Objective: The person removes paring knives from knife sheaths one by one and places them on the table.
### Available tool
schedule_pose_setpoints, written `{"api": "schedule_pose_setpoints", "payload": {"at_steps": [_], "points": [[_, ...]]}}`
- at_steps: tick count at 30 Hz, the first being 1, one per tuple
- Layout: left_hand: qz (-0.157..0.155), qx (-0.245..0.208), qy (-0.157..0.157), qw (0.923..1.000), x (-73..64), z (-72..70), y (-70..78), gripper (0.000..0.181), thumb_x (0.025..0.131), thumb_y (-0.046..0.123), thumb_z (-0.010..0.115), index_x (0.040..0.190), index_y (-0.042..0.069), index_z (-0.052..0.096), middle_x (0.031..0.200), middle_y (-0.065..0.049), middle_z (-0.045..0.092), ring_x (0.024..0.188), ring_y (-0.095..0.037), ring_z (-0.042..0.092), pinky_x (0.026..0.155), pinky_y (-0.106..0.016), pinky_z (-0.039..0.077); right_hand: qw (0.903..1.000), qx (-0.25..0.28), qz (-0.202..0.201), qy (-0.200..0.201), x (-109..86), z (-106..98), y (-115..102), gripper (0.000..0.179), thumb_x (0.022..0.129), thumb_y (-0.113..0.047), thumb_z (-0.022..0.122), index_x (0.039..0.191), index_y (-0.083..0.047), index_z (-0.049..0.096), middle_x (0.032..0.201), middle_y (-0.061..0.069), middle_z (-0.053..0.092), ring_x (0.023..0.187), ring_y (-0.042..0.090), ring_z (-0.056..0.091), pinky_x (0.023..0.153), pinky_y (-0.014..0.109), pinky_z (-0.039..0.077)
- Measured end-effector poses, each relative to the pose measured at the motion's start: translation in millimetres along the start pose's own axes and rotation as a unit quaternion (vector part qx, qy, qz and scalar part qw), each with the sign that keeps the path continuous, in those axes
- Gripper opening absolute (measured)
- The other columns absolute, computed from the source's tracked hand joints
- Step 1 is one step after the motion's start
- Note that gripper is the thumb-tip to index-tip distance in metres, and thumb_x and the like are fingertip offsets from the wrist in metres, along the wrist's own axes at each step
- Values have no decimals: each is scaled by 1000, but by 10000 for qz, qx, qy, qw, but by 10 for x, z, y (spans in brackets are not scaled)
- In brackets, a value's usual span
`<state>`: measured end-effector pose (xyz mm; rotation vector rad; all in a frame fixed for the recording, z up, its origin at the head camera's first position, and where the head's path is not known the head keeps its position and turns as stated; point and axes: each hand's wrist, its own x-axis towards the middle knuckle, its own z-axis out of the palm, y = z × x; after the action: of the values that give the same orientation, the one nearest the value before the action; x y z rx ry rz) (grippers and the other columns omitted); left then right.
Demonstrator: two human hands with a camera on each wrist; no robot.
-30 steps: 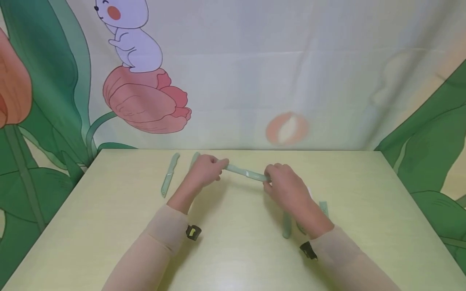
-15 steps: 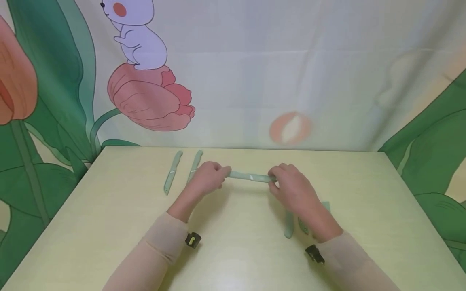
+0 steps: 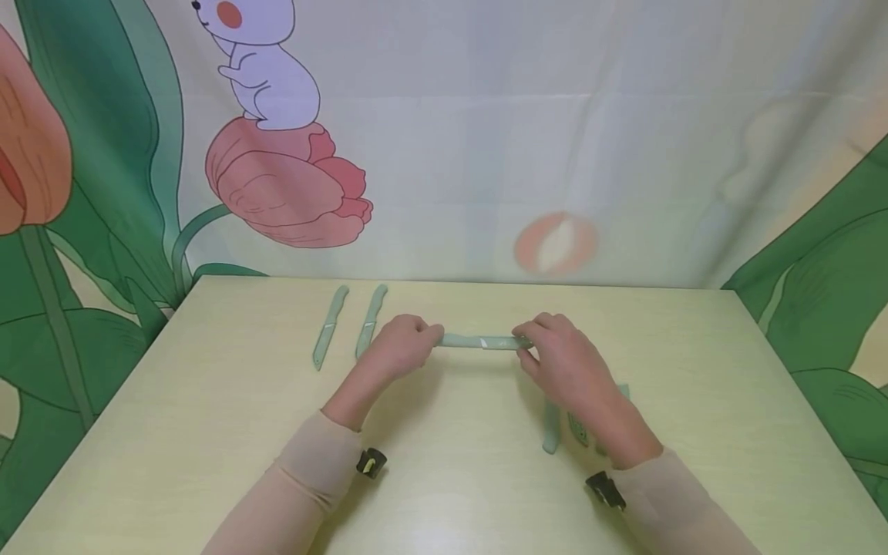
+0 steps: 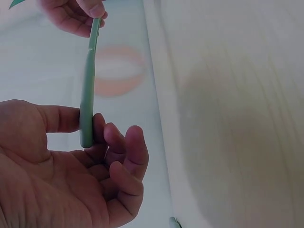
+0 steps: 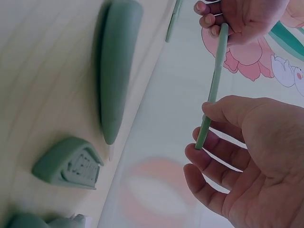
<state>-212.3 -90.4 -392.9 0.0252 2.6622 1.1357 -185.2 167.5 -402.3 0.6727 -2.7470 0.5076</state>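
A pale green knife (image 3: 479,341), its blade inside a matching green cover, is held level above the table between both hands. My left hand (image 3: 405,344) pinches the end of its handle (image 4: 87,104) between thumb and forefinger, the other fingers loosely bent. At the opposite end, my right hand (image 3: 558,354) pinches the tip of the cover (image 5: 205,128) between thumb and fingers. Two similar covered knives lie side by side at the back left, one farther out (image 3: 330,327) and one (image 3: 371,320) partly behind my left hand.
Under my right forearm lie a long green handle (image 3: 551,428), a green piece with a slotted face (image 3: 577,430) and another green piece (image 3: 624,391), mostly hidden. Beyond the table (image 3: 444,486) hangs a printed curtain (image 3: 444,154).
The held knife has swung from slanting to nearly level, and both hands have come slightly down and right in the view. The grip at each end stays the same.
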Motion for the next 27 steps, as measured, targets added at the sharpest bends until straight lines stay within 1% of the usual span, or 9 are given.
{"api": "schedule_pose_setpoints", "payload": {"at_steps": [4, 6, 11, 14, 18, 25, 27], "points": [[16, 88, -48, 9999, -5, 18, -15, 38, 106, 33, 49, 90, 3, 65, 67, -2, 47, 57, -15, 37, 52, -29, 32, 10000, -30, -50, -6, -12, 10, 16, 22, 93, -7, 80, 115, -4, 77, 107, 9, 72, 94, 28, 64, 77, 39, 57], [28, 117, -67, 9999, -10, 27, -21, 36, 106, 33, 49, 91, 3, 64, 69, -2, 46, 58, -16, 37, 53, -29, 33, 10000, -49, -83, 0, -18, 16, 23, 21, 93, -6, 80, 114, -5, 77, 106, 8, 72, 93, 28, 64, 77, 39, 57], [58, 194, -88, 9998, -37, 36, -20, 36, 106, 32, 49, 99, 2, 67, 73, -4, 48, 61, -17, 39, 55, -30, 34, 9999, -38, -153, -18, -27, 32, 33, 20, 92, -6, 81, 112, -5, 78, 106, 8, 73, 92, 28, 64, 78, 39, 57], [66, 255, -107, 9996, -40, 40, -28, 36, 106, 31, 48, 102, 1, 67, 74, -4, 49, 61, -17, 40, 55, -30, 35, 9998, 1, -185, -49, -36, 41, 38, 20, 91, -5, 83, 111, -5, 78, 106, 8, 73, 93, 28, 64, 79, 40, 57], [97, 309, -117, 9994, -38, 44, -43, 35, 106, 31, 48, 101, 2, 66, 75, -5, 50, 61, -17, 41, 55, -30, 35, 9997, 57, -241, -43, -51, 46, 45, 21, 90, -3, 83, 111, -5, 78, 106, 8, 73, 93, 28, 65, 80, 40, 57], [169, 343, -33, 9993, -43, 45, -47, 32, 105, 31, 50, 97, 3, 65, 75, -4, 51, 63, -17, 42, 56, -31, 36, 9995, 108, -295, 39, -58, 50, 44, 21, 90, -2, 84, 109, -6, 78, 104, 6, 73, 91, 28, 64, 78, 40, 57], [169, 334, 7, 9993, -43, 49, -47, 31, 105, 30, 51, 98, 3, 65, 77, -5, 53, 64, -18, 44, 57, -31, 38, 9995, 113, -291, 34, -59, 51, 42, 21, 89, -2, 84, 109, -6, 78, 104, 6, 73, 91, 27, 65, 77, 39, 57]]}}
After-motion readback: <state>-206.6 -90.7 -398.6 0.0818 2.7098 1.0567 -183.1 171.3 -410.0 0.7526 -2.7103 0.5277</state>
